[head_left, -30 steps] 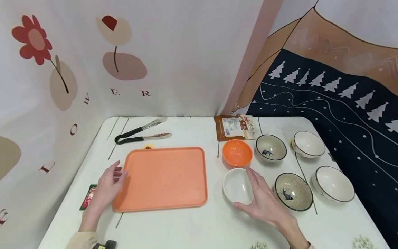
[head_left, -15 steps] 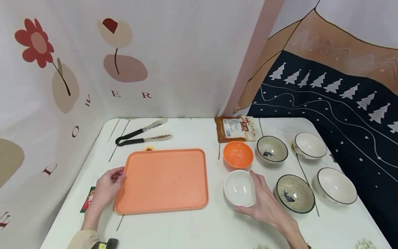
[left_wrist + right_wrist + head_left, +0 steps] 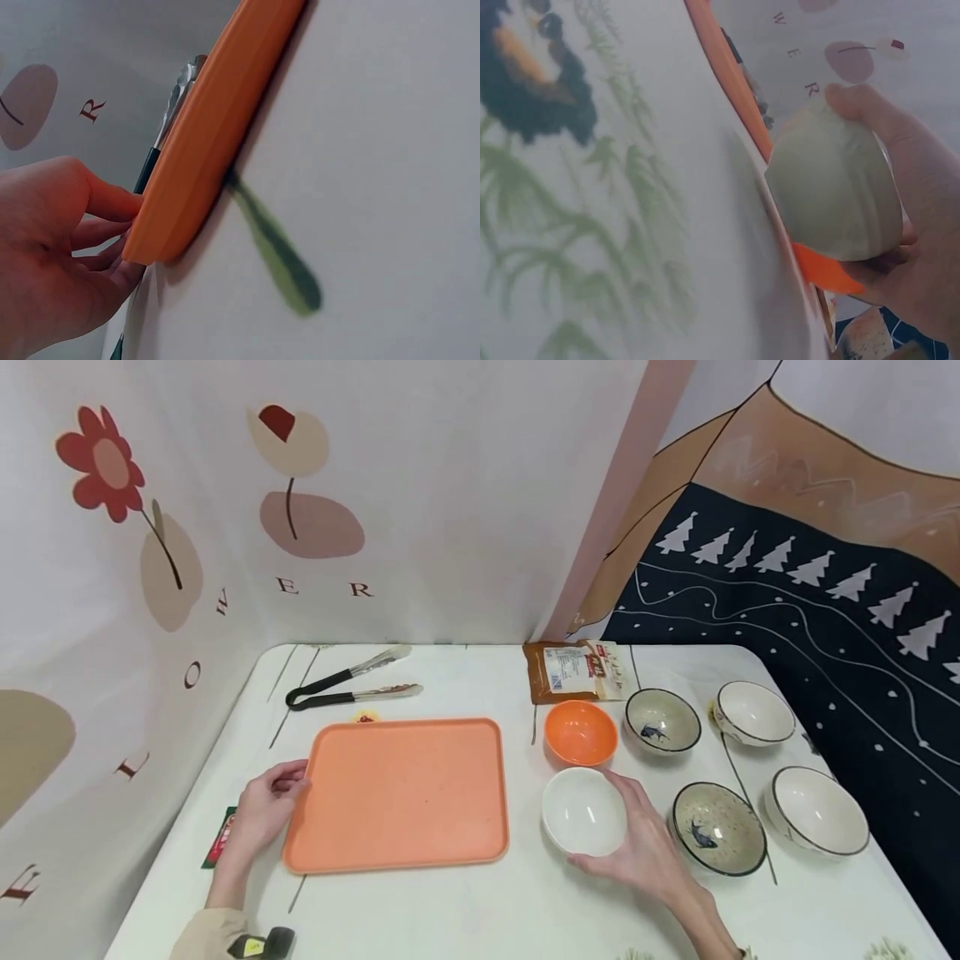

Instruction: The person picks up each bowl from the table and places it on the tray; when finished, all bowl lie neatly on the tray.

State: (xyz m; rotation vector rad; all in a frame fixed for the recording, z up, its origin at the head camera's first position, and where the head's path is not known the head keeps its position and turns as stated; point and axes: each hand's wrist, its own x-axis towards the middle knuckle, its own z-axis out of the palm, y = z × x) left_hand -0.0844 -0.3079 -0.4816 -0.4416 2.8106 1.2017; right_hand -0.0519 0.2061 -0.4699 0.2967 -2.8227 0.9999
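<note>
At the left edge of the orange tray [image 3: 397,797], my left hand [image 3: 264,810] pinches the rim between thumb and fingers; in the left wrist view the fingertips meet the end of the tray's side wall [image 3: 187,157]. My right hand [image 3: 648,847] grips a small white bowl [image 3: 583,812] by its right side, thumb at the near rim and fingers at the far rim. The right wrist view shows the outside of this bowl [image 3: 832,187] between thumb and fingers. Just behind it stands a bright orange bowl [image 3: 581,733]. Whether the white bowl touches the table is unclear.
Grey-green fish bowls [image 3: 663,721] and cream bowls [image 3: 819,810] stand to the right. A brown food packet [image 3: 577,672] lies at the back, and black-handled tongs [image 3: 352,678] lie behind the tray. A small red-green packet [image 3: 220,839] sits beside the left forearm. Curtains hang behind the table.
My left hand has come down to the tray's left edge and its fingers have closed on the rim. The right hand has tightened around the white bowl, which has hardly moved.
</note>
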